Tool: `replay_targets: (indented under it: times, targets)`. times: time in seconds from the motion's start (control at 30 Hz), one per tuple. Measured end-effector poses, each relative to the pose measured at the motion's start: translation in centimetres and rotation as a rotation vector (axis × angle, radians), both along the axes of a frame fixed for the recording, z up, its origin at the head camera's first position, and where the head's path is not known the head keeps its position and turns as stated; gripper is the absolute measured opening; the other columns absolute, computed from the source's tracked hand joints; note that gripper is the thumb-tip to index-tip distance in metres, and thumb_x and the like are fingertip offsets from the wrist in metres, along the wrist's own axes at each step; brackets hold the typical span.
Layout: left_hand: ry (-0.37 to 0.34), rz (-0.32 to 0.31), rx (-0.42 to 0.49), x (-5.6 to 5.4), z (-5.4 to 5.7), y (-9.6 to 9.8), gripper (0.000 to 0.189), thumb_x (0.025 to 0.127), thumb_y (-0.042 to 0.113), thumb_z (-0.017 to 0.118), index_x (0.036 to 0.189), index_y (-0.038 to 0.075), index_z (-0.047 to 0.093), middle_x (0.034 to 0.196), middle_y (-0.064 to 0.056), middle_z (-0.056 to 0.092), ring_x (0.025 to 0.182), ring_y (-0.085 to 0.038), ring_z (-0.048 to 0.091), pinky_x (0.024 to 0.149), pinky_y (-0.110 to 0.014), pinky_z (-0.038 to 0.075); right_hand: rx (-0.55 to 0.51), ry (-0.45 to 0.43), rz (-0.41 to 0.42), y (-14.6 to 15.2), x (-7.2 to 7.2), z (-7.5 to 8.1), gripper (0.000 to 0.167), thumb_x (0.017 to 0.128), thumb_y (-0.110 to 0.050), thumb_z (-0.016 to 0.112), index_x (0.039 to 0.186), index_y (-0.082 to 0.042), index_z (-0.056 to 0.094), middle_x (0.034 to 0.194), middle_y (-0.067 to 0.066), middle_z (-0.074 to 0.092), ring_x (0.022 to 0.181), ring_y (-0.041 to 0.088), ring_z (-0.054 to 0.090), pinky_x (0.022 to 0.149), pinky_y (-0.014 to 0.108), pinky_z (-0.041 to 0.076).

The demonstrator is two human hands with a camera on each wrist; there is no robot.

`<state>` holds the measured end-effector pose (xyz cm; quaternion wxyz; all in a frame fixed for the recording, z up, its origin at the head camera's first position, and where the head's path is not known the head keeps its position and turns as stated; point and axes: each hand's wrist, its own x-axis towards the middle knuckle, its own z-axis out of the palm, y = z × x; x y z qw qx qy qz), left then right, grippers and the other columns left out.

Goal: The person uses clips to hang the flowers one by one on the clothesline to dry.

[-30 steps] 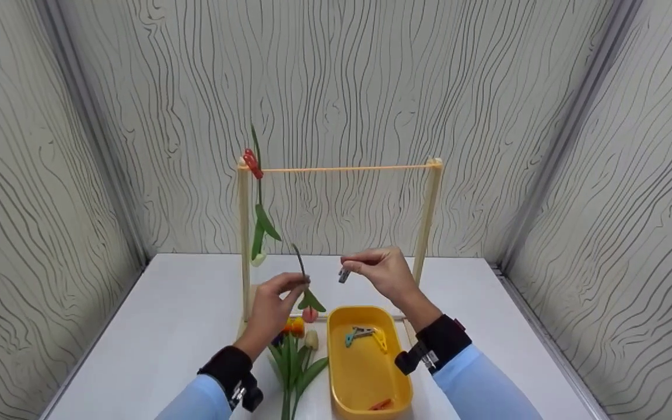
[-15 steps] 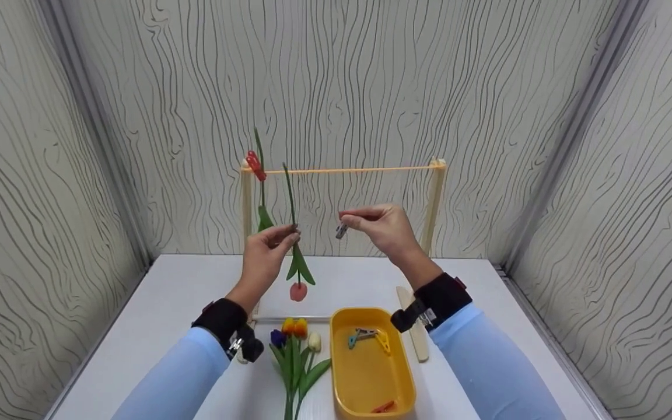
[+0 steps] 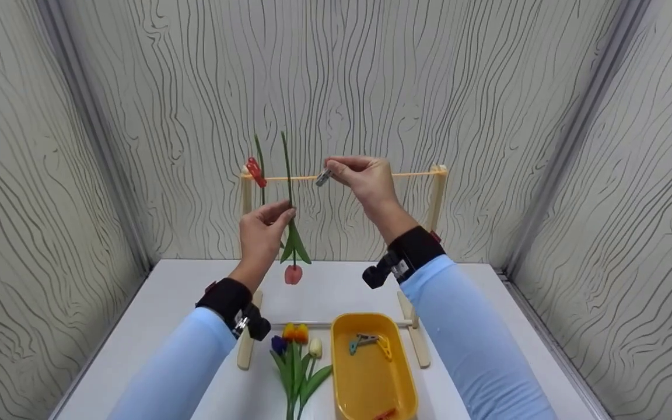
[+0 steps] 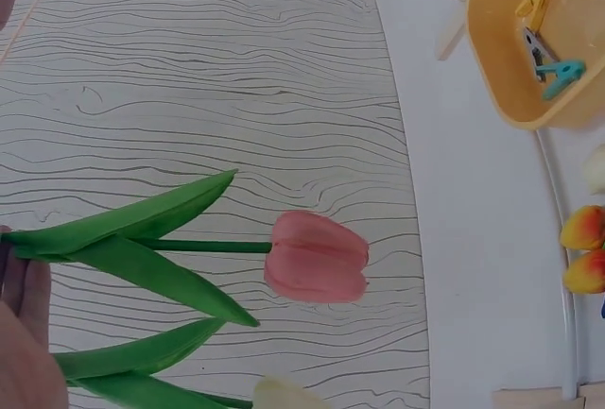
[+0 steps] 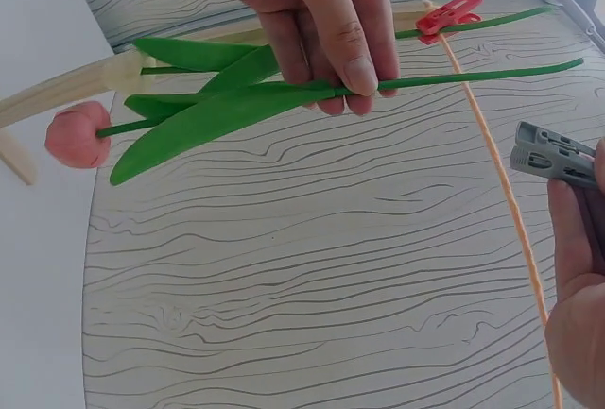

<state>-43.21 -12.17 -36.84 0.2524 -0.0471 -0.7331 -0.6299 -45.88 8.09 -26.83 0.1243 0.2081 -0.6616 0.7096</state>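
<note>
My left hand (image 3: 264, 230) pinches the green stem of a pink tulip (image 3: 293, 275) that hangs bloom down. Its stem end crosses the orange string (image 3: 304, 177) in the head view. To the right, my right hand (image 3: 367, 178) pinches a grey clothespin (image 3: 324, 177) beside the string; the right wrist view shows the clothespin (image 5: 553, 152) a little apart from the string. A red clothespin (image 3: 256, 172) clamps another stem to the string near the left post. That flower is a white tulip (image 4: 286, 396), partly hidden behind my left hand in the head view.
A yellow tub (image 3: 374, 373) on the white table holds several clothespins (image 3: 365, 340). Left of it lie several tulips (image 3: 296, 333), orange-yellow, purple and white. A wooden frame with a right post (image 3: 437, 201) carries the string, and its feet (image 3: 245, 350) stand on the table.
Both hands have risen from above the table to the string, the left with the pink tulip and the right with the grey clothespin. The tulip's stem end now reaches above the string.
</note>
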Motion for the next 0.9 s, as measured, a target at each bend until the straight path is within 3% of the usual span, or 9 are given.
replay_targets:
  times: [0.33, 0.67, 0.9]
  targets:
    - [0.003, 0.008, 0.044, -0.6, 0.6, -0.3, 0.020, 0.099, 0.009, 0.080, 0.118, 0.005, 0.083, 0.116, -0.015, 0.084, 0.098, -0.012, 0.076, 0.078, -0.012, 0.058, 0.109, 0.042, -0.048, -3.1, -1.1, 1.5, 0.018, 0.099, -0.012, 0.080, 0.113, -0.001, 0.083, 0.112, 0.014, 0.084, 0.097, 0.009, 0.081, 0.098, 0.028, 0.066]
    - [-0.003, -0.015, 0.010, -0.8, 0.6, -0.1, 0.021, 0.099, 0.008, 0.079, 0.119, 0.005, 0.083, 0.117, -0.015, 0.084, 0.105, -0.022, 0.080, 0.087, -0.021, 0.065, 0.141, 0.021, -0.062, -4.2, -1.6, 1.5, 0.018, 0.098, -0.012, 0.081, 0.112, -0.001, 0.084, 0.111, 0.015, 0.084, 0.092, 0.007, 0.080, 0.094, 0.027, 0.067]
    - [0.009, -0.008, 0.011, -1.1, 0.7, -0.1, 0.021, 0.099, 0.008, 0.079, 0.119, 0.004, 0.083, 0.116, -0.015, 0.084, 0.101, -0.018, 0.079, 0.081, -0.014, 0.061, 0.157, 0.041, -0.033, -5.2, -1.7, 1.2, 0.018, 0.098, -0.010, 0.080, 0.113, 0.001, 0.083, 0.113, 0.018, 0.083, 0.090, 0.006, 0.079, 0.092, 0.027, 0.067]
